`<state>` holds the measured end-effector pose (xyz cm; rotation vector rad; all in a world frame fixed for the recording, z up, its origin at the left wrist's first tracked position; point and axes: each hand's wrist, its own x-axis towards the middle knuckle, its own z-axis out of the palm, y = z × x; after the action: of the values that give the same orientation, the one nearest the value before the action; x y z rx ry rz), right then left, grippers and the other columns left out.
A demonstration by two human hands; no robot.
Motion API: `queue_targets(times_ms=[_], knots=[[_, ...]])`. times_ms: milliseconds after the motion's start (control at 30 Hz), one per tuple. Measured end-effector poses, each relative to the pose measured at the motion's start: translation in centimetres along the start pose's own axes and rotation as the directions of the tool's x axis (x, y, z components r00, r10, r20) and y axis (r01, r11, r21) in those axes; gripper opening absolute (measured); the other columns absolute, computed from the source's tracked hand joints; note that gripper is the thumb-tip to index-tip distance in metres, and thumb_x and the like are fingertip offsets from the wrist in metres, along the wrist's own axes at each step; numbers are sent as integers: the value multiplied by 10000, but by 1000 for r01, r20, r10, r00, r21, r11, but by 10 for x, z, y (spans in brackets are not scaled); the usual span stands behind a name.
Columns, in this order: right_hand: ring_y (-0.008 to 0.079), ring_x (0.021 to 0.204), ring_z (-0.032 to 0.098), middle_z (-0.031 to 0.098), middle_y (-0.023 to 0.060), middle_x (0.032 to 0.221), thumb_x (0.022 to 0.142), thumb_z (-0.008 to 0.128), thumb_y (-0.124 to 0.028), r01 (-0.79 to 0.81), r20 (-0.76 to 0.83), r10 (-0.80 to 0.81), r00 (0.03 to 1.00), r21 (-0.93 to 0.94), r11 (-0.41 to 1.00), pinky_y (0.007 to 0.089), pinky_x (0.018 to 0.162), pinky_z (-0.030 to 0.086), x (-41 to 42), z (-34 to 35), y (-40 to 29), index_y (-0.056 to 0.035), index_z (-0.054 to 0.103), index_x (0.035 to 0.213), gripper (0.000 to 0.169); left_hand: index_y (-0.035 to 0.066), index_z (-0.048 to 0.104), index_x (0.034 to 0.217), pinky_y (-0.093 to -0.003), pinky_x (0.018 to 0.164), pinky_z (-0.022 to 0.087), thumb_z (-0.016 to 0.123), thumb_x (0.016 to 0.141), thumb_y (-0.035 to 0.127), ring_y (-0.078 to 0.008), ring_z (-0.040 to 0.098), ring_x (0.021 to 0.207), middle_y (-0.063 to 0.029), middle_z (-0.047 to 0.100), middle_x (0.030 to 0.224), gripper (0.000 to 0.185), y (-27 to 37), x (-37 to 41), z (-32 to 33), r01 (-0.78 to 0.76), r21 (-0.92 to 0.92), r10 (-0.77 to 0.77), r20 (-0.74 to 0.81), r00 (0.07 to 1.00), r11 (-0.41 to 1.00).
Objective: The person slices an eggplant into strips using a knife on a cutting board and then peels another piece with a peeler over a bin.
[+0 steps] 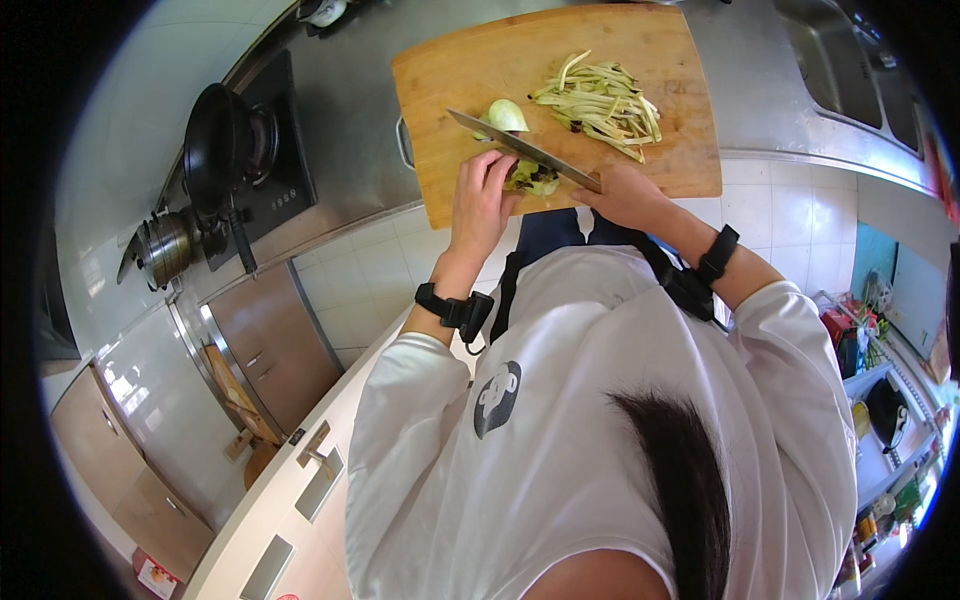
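Note:
My right hand (622, 196) grips the handle of a kitchen knife (551, 159). Its blade slants up and left across a wooden cutting board (450, 75). Beside the blade, my left hand (480, 199) has its fingers and thumb around pale green cut vegetable pieces (536, 180) with dark patches, perhaps eggplant. The knife hides some of its fingertips. Just beyond the blade lies a rounded, pale green vegetable piece (508, 116), partly covered by the knife. Farther right on the board is a heap of thin vegetable strips (600, 105).
The board rests on a stainless steel counter (337, 90) and juts past its front edge. A black wok (214, 150) sits on the gas hob at left, near a metal pot (166, 251). At right is a sink (829, 60). A white door (300, 510) stands behind my left side.

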<state>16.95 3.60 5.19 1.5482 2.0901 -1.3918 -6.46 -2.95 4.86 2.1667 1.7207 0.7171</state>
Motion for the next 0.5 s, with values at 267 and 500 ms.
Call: queue_targets(times_ms=[267,500], knots=[[407,828,659,686,222,836,872,664,-479,37,-71,-46,996,-126,991,495,740,521,-34,-25,18,-19,664,899,461,53,495,1115,-373,810,534,854,681,45,-310,614,964,-151,602,1156,563,-35,-16,0,168,-66,-166,25,986,984],[369,808,673,694,167,813,877,669,-428,94,-120,-143,983,-341,935,473,729,528,-56,-36,25,-58,657,894,371,47,490,1084,-352,789,523,888,697,216,-222,628,858,-104,634,982,581,-107,11,-66,443,-18,-437,-215,873,896]])
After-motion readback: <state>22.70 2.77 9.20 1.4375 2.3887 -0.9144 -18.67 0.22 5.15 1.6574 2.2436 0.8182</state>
